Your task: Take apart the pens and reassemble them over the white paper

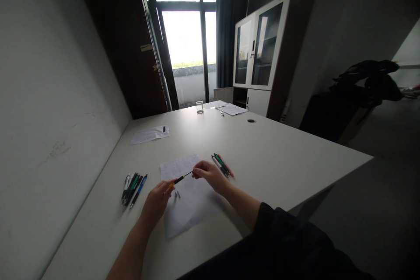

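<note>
My left hand (159, 199) is closed around a yellow and black pen barrel (179, 180), tilted up to the right. A thin dark refill (188, 173) sticks out of the barrel's upper end. My right hand (206, 172) pinches the far end of that refill, its tip hidden by the fingers. Both hands are over a sheet of paper (193, 214) with writing on its upper part. Small grey pen parts (177, 194) lie on the sheet beside my left fingers.
On the white table (262, 157), several pens (134, 188) lie at left and a few more (223, 165) behind my right hand. Farther back are a sheet with a dark strip (151, 134), a glass (200, 107), stacked papers (231, 109) and a round cable hole (251, 121). A wall borders the left.
</note>
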Demonstrator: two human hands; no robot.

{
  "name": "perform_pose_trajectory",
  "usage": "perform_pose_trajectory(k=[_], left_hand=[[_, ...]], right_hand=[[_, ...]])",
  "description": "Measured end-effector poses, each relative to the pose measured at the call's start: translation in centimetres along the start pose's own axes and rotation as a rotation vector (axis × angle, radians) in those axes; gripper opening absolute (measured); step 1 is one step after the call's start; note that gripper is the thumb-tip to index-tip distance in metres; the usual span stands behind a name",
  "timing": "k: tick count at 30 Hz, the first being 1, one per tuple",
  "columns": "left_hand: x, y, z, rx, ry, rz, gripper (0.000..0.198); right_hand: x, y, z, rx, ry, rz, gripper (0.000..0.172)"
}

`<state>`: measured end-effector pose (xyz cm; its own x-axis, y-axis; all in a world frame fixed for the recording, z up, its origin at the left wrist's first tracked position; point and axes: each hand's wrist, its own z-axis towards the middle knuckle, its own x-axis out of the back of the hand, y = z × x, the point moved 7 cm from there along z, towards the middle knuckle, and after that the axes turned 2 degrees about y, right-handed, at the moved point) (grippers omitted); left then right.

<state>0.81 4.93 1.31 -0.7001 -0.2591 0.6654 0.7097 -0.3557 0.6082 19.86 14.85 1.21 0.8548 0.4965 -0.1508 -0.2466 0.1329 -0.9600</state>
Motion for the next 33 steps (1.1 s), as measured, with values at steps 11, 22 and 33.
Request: perform_pose_trajectory(k=[11,22,33], left_hand=[[-0.1,1.0,0.1,-0.017,-0.027,0.026,0.031],[0.0,0.9,0.1,-0.039,-0.012,0.055,0.032],[-0.2,0.7,0.0,-0.051,-0.032,0.098,0.031]], right_hand=[[-1.4,1.7,0.0,-0.077,-0.103,0.007,0.044],[-1.1,1.7,0.1,-0.05,-0.095,-0.067,0.038],[-1.3,-0.2,-0.7,0.051,-0.115,-0.336,0.029]])
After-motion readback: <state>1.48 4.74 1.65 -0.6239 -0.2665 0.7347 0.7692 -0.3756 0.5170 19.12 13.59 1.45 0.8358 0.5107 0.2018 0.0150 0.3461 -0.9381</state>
